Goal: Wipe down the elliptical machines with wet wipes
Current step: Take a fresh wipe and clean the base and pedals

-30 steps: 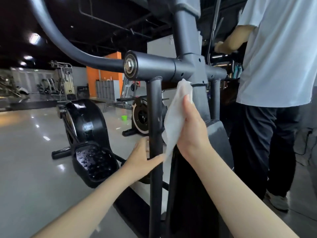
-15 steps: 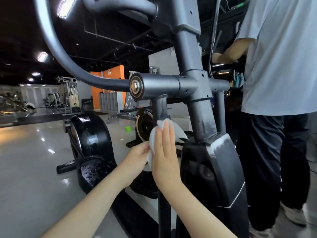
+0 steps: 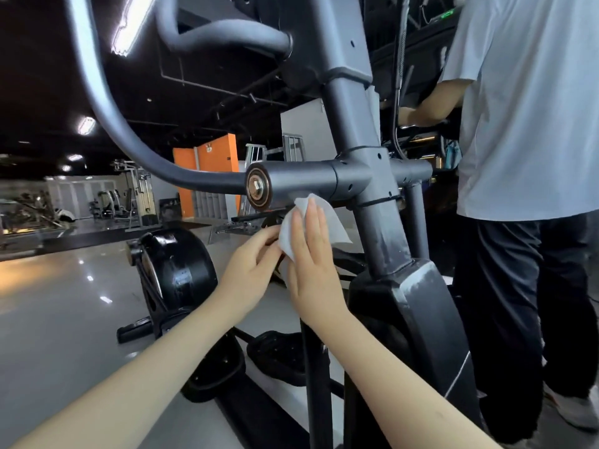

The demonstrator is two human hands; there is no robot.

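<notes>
Glossy grey floor (image 3: 48,319) — black flywheel machine (image 3: 175,273) standing on it, elliptical machine (image 3: 418,319) beside, sneaker (image 3: 570,411) at right

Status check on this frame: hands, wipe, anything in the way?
Right hand flat, pressing wipe onto upright bar. Left hand pinches wipe's edge. Another person stands close right, not blocking.

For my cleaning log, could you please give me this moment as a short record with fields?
Cloth: white wipe spread on the black upright rod, just below the grey pivot tube
Pressing: right hand, flat, fingers straight, on the wipe
Other hand: left hand at the wipe's left edge; grip unclear
Nearby: person in a white T-shirt at right; black flywheel housing on the floor at left
</notes>
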